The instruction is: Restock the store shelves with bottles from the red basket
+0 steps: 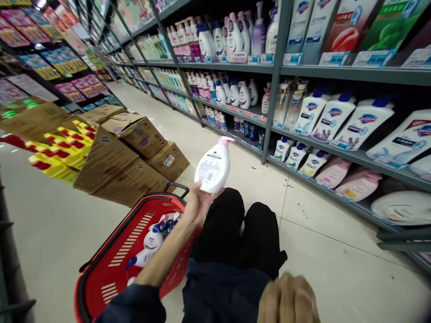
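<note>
Holding: white pump bottle [213, 168] in the left hand [202, 204], bottle tilted, pink pump head pointing up and to the right, printed back label facing the camera.
Left grip: clenched around the lower body of the bottle, fingers and thumb wrapped on it.
Bottle position: in the air, just above the left hand, clear of the basket and shelves.
Right hand: [289, 298] at the bottom edge of the view, well below and right of the grip, fingers bent, blurred and partly cut off.
Right grip: cannot tell, whether closed or grasping anything not shown.
Below the grip: red shopping basket [101, 287] with white bottles [153, 240] with blue caps inside, its handle just behind the left hand.
Under the grip, right: black trousers [222, 224] on bent knees.
Left of the grip: stacked cardboard boxes [107, 161] near the basket, yellow packs [57, 152] beyond them.
Right of the grip: grey metal shelves [336, 74] lined with pump bottles [346, 121] in white and pink.
Beneath all: pale tile floor [323, 215], scuffed.
</note>
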Motion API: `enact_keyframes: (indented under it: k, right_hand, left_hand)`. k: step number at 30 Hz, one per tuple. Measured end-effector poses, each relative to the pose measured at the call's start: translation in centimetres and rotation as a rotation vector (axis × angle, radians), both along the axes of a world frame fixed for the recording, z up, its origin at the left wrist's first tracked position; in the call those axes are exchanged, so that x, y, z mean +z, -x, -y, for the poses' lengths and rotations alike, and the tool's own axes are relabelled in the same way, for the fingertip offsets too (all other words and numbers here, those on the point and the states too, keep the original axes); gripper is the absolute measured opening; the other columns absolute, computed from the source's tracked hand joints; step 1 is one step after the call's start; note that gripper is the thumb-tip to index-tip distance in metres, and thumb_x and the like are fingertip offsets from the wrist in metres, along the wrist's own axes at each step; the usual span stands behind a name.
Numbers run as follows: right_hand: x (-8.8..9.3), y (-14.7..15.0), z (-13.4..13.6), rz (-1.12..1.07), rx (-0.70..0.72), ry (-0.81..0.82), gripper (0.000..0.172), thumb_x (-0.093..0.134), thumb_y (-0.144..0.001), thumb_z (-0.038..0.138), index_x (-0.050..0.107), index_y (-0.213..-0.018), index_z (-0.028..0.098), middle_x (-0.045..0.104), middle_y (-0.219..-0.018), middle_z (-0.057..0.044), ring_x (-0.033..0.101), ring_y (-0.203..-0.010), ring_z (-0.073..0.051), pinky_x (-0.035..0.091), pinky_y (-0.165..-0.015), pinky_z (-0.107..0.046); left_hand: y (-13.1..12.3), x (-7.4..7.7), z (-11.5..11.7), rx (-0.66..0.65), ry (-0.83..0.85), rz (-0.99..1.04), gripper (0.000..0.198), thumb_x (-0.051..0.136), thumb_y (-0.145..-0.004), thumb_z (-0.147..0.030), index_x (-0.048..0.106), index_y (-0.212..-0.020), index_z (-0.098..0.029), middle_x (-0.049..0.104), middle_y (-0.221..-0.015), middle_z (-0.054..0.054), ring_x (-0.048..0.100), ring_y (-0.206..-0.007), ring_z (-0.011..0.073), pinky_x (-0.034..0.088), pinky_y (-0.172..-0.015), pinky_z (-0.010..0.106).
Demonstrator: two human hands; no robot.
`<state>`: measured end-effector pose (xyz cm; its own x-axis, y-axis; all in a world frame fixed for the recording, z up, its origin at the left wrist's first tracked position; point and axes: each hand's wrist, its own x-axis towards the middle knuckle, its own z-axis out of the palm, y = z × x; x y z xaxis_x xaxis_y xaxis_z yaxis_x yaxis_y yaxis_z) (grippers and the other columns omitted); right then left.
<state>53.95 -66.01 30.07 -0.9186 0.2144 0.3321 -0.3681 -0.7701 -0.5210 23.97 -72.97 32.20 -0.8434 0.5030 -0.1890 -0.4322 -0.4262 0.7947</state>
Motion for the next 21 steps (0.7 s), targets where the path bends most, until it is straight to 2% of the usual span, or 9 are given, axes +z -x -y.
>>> enact_keyframes:
  k: [3, 5, 7, 9, 11, 14, 16, 19, 21]
  right_hand:
    - [-2.6, 2.6, -4.5, 0.216, -0.429, -0.105, 0.015, 0.076, -0.104, 0.029, 0.087, -0.096, 0.036, 0.085, -0.088, 0.000, 0.078, -0.077, -0.015, 0.067, -0.075, -0.026]
    - [-3.8, 4.7, -7.5, 0.404, -0.686, -0.233, 0.009, 0.078, -0.104, 0.031, 0.086, -0.100, 0.030, 0.086, -0.101, -0.002, 0.078, -0.082, -0.016, 0.066, -0.078, -0.028]
    - [-4.5, 7.1, -10.2, 0.537, -0.797, -0.348, 0.019, 0.079, -0.104, 0.044, 0.085, -0.112, 0.028, 0.083, -0.126, -0.008, 0.080, -0.106, -0.022, 0.067, -0.094, -0.037]
    - [-4.5, 9.9, -12.3, 0.573, -0.772, -0.406, 0.040, 0.077, -0.104, 0.056, 0.079, -0.131, 0.027, 0.074, -0.149, -0.012, 0.073, -0.133, -0.027, 0.060, -0.116, -0.044]
    - [-4.4, 12.7, -13.4, 0.529, -0.638, -0.418, 0.060, 0.078, -0.098, 0.069, 0.072, -0.141, 0.027, 0.068, -0.158, -0.013, 0.068, -0.143, -0.029, 0.054, -0.125, -0.047]
    - [-4.3, 16.1, -13.2, 0.450, -0.377, -0.418, 0.084, 0.082, -0.083, 0.085, 0.071, -0.137, 0.023, 0.076, -0.145, -0.016, 0.075, -0.132, -0.032, 0.064, -0.111, -0.046]
    - [-4.3, 17.2, -12.6, 0.463, -0.351, -0.409, 0.086, 0.085, -0.076, 0.087, 0.072, -0.129, 0.021, 0.082, -0.128, -0.015, 0.080, -0.117, -0.032, 0.069, -0.096, -0.042]
    - [-3.9, 17.2, -12.6, 0.493, -0.494, -0.419, 0.079, 0.094, -0.072, 0.079, 0.075, -0.119, 0.019, 0.084, -0.114, -0.012, 0.081, -0.104, -0.029, 0.068, -0.092, -0.037]
    - [-3.1, 16.5, -13.5, 0.500, -0.543, -0.443, 0.077, 0.098, -0.068, 0.076, 0.077, -0.113, 0.017, 0.085, -0.112, -0.012, 0.081, -0.103, -0.029, 0.067, -0.094, -0.038]
  left_hand:
    - [-1.4, -1.3, -4.2, -0.110, -0.085, 0.048, 0.061, 0.078, -0.093, -0.035, 0.061, -0.151, -0.021, 0.069, -0.155, 0.014, 0.068, -0.143, 0.0352, 0.060, -0.120, 0.057]
    - [-2.0, -1.9, -5.6, -0.170, -0.118, 0.069, 0.064, 0.076, -0.095, -0.031, 0.057, -0.155, -0.022, 0.069, -0.154, 0.014, 0.069, -0.141, 0.0334, 0.060, -0.120, 0.055]
    - [-2.2, -2.5, -6.0, -0.253, -0.129, 0.162, 0.061, 0.069, -0.099, -0.033, 0.056, -0.157, -0.020, 0.073, -0.147, 0.014, 0.073, -0.132, 0.0300, 0.063, -0.116, 0.046]
    - [-2.1, -3.2, -5.8, -0.380, -0.123, 0.344, 0.059, 0.060, -0.102, -0.041, 0.056, -0.156, -0.015, 0.075, -0.135, 0.017, 0.077, -0.118, 0.0256, 0.067, -0.106, 0.034]
    - [-2.2, -4.1, -5.3, -0.523, -0.113, 0.515, 0.063, 0.058, -0.102, -0.047, 0.056, -0.154, -0.012, 0.076, -0.120, 0.017, 0.078, -0.102, 0.0216, 0.069, -0.090, 0.026]
    - [-3.1, -6.3, -4.5, -0.661, -0.100, 0.583, 0.057, 0.062, -0.102, -0.048, 0.060, -0.149, -0.016, 0.072, -0.099, 0.011, 0.070, -0.076, 0.0176, 0.066, -0.067, 0.022]
    - [-3.8, -8.0, -4.1, -0.729, -0.092, 0.545, 0.046, 0.062, -0.104, -0.048, 0.066, -0.138, -0.017, 0.070, -0.088, 0.009, 0.063, -0.065, 0.0170, 0.062, -0.059, 0.024]
    - [-4.1, -9.7, -3.5, -1.000, 0.023, 0.401, 0.052, 0.061, -0.105, -0.056, 0.074, -0.126, -0.009, 0.075, -0.089, 0.015, 0.073, -0.074, 0.0227, 0.063, -0.070, 0.032]
    - [-3.5, -9.5, -3.3, -1.022, 0.166, 0.193, 0.064, 0.059, -0.105, -0.067, 0.076, -0.125, -0.009, 0.081, -0.105, 0.022, 0.080, -0.095, 0.0312, 0.064, -0.087, 0.041]
